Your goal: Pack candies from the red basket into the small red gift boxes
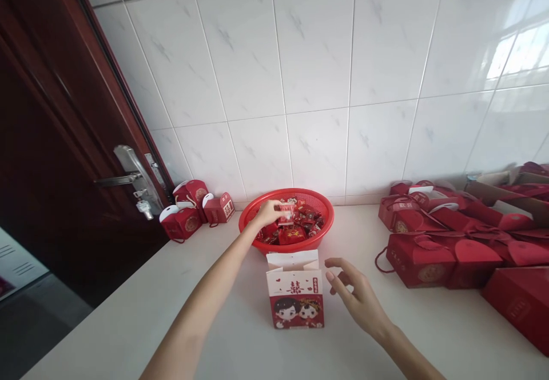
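Note:
My left hand (269,213) reaches over a red plastic basket (288,248) and pinches a small red-and-clear wrapped packet (286,214). Below it in the basket lie several wrapped sweets (306,217) and a flat red packet (292,235). In front of the basket stands a red-and-white gift box (295,300), upright with its top flaps up and two cartoon faces on its front. Just right of this box is my right hand (354,294), fingers apart and curved, holding nothing. The inside of the box is mostly hidden by its front panel.
Several red gift boxes (429,260) crowd the right side of the white table (214,323). A few closed red boxes (182,222) stand at the back left. Behind the table is a tiled wall (313,140); a dark door with a metal handle (120,180) is on the left.

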A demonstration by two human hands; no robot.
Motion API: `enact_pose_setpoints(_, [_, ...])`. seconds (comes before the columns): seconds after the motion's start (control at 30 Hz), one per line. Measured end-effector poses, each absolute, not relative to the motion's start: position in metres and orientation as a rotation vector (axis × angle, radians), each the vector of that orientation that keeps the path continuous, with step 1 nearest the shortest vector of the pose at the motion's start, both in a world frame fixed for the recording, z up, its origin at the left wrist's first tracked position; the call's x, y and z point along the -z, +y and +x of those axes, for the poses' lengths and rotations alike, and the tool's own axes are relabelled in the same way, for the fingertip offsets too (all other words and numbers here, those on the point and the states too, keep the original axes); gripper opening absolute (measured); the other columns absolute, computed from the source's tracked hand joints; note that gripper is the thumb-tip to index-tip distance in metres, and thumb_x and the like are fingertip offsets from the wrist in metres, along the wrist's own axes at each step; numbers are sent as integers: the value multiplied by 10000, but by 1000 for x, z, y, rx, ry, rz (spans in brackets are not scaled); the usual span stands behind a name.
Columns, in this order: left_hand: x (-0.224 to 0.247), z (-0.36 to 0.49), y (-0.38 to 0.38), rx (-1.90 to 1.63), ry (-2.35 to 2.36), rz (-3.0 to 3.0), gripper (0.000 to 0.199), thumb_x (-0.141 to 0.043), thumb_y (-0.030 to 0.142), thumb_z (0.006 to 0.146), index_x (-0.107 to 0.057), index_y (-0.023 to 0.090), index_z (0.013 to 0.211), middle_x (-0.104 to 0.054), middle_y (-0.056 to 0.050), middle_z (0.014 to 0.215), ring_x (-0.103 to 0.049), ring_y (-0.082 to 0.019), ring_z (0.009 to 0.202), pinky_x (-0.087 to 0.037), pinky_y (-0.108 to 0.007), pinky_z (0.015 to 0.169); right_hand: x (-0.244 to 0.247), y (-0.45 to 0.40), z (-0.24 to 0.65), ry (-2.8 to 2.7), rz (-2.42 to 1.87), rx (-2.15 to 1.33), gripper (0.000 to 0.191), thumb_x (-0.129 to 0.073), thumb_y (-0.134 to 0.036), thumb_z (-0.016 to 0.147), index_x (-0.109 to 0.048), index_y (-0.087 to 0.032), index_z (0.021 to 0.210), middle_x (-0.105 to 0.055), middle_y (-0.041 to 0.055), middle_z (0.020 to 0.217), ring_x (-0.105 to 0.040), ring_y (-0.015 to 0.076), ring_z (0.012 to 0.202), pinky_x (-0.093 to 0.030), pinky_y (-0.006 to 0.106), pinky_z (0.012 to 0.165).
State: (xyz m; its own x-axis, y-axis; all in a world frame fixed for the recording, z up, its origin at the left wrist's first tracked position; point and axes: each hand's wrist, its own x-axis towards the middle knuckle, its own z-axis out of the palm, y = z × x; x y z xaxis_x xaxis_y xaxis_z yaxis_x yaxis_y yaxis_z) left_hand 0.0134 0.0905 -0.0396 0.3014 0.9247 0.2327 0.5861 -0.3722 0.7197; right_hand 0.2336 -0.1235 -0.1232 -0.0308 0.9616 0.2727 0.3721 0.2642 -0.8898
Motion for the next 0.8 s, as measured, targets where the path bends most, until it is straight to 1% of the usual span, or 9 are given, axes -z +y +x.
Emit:
enact_pose_setpoints(0.07, [29, 17, 80, -1044, 1214, 1884, 384, -748, 488, 809, -720, 144, 979, -758, -75, 912, -714, -246, 880, -560, -343, 780, 123, -123, 234, -1564, -1267, -763, 489, -442, -617, 971, -637, -190, 1106, -660, 41, 731, -692, 232, 693, -475, 306, 570])
enact_pose_setpoints(0.13, [19, 21, 65, -1146, 1090, 1733, 417, -733, 516, 779, -716, 147, 972, -760, -78, 887, -718, -222, 805, -550, -317, 723, 124, -122, 235, -1541, -1262, -760, 492, -446, -622, 970, -638, -188, 1103, -679, 55, 780, -691, 223, 686, -479, 301, 561])
enact_pose_setpoints(0.27, [6, 34, 25, -1211, 884, 1546, 428, -815, 495, 662, -718, 155, 903, -770, -78, 892, -728, -195, 735, -534, -280, 674, 128, -120, 237, -1490, -1249, -762, 496, -471, -630, 962, -644, -186, 1097, -716, 94, 919, -691, 207, 687, -501, 299, 563])
enact_pose_setpoints(0.4, [2, 45, -13, -1201, 772, 1433, 414, -879, 446, 623, -727, 159, 881, -774, -54, 856, -719, -170, 668, -513, -253, 626, 119, -114, 242, -1397, -1189, -719, 480, -505, -631, 951, -662, -188, 1051, -727, 92, 935, -683, 187, 655, -536, 308, 607])
enact_pose_setpoints(0.5, [3, 49, -32, -1183, 695, 1410, 373, -897, 413, 652, -742, 156, 874, -781, -51, 837, -717, -173, 674, -528, -260, 634, 94, -111, 242, -1316, -1072, -666, 434, -548, -606, 947, -678, -195, 1000, -733, 88, 990, -660, 155, 618, -552, 302, 632])
enact_pose_setpoints(0.57, [2, 51, -41, -1186, 667, 1446, 352, -885, 415, 689, -752, 158, 888, -791, -59, 861, -725, -189, 704, -553, -283, 666, 71, -111, 238, -1313, -993, -658, 396, -572, -578, 951, -688, -203, 1000, -736, 65, 934, -654, 150, 621, -551, 293, 643])
enact_pose_setpoints(0.67, [-2, 51, -49, -1198, 632, 1484, 355, -888, 406, 693, -765, 166, 923, -802, -68, 912, -743, -230, 795, -582, -319, 729, 37, -109, 227, -1342, -884, -693, 340, -616, -541, 944, -692, -212, 975, -675, 3, 684, -651, 164, 625, -535, 282, 656])
enact_pose_setpoints(0.73, [-6, 49, -52, -1198, 607, 1509, 353, -890, 402, 692, -770, 170, 931, -804, -71, 936, -745, -248, 870, -587, -335, 800, 22, -104, 220, -1334, -816, -709, 312, -657, -517, 924, -693, -209, 896, -652, -9, 629, -630, 157, 604, -518, 271, 641])
enact_pose_setpoints(0.8, [-8, 45, -54, -1176, 604, 1546, 348, -897, 391, 687, -774, 172, 927, -803, -72, 944, -737, -251, 907, -577, -334, 845, 12, -98, 214, -1291, -770, -695, 330, -678, -503, 911, -682, -201, 778, -650, -4, 609, -608, 144, 583, -506, 261, 625])
